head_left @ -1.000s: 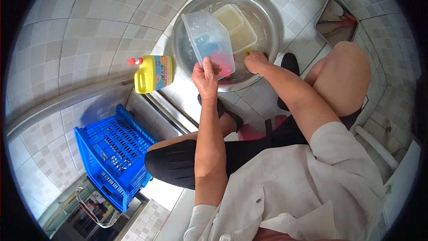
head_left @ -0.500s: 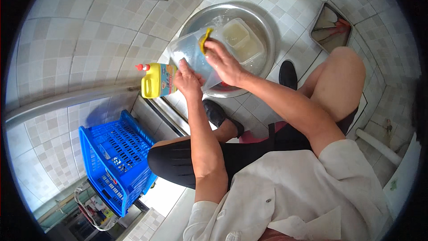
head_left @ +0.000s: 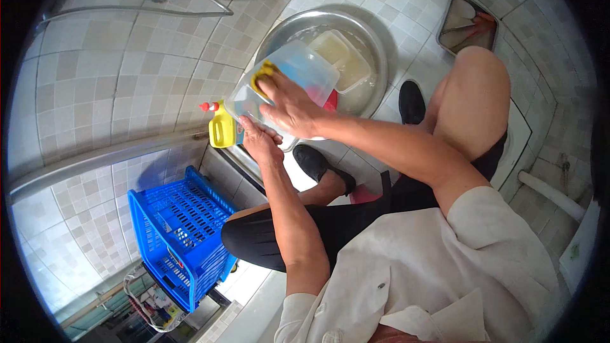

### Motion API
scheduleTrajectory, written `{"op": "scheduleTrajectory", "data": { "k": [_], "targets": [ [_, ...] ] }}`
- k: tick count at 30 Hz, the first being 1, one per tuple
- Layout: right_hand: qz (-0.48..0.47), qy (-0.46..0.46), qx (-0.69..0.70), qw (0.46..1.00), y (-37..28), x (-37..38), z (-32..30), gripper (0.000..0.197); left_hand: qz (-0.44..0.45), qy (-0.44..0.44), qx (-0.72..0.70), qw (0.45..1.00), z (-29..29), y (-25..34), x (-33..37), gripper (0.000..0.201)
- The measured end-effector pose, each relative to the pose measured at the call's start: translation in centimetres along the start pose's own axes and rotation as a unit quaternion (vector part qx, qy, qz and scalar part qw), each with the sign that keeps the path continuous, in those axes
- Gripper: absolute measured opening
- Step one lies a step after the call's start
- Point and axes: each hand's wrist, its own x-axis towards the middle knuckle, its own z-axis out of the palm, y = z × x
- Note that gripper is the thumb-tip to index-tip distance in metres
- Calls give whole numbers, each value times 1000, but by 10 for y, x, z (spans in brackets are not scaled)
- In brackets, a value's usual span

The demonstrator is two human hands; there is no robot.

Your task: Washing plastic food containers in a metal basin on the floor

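My left hand (head_left: pixel 259 142) clamps an edge of one clear rectangular plastic box (head_left: pixel 306 67), partly above one round steel basin (head_left: pixel 379 63); my right hand (head_left: pixel 291 107) holds one yellow scrubbing pad (head_left: pixel 263 75) against it. It looks light, stiffish, probably slippery, safest held by an edge; at least one translucent plastic tub (head_left: pixel 358 75) sits in the basin

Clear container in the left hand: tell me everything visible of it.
The container is boxy and see-through, apparently plastic, with rounded corners and bluish and pinkish tints. It is tilted, partly over the metal basin. The left hand grips it near its rim, while the right hand holds a yellow pad against it. I cannot tell whether the pad is inside or outside.
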Motion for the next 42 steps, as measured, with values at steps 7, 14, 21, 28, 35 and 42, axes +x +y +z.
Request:
{"op": "scheduleTrajectory", "data": {
  "k": [7,14,21,28,35,42],
  "targets": [
    [290,25,-101,951,130,29,-44,74,39,-51,-2,998,3,11,-8,55],
    [439,26,2,898,124,12,-51,64,42,3,-71,997,-7,10,4,50],
    [493,160,208,830,55,-13,6,64,-51,73,-208,974,36,-5,3,48],
    [374,53,257,889,-43,-44,14,58,-16,89,-252,964,36,-18,15,57],
    [423,251,157,856,47,-21,10,65,-148,25,-281,948,31,-27,-3,62],
    [572,265,289,721,109,15,-51,82,-190,-53,-279,940,30,-17,-12,67]
  ]
}}
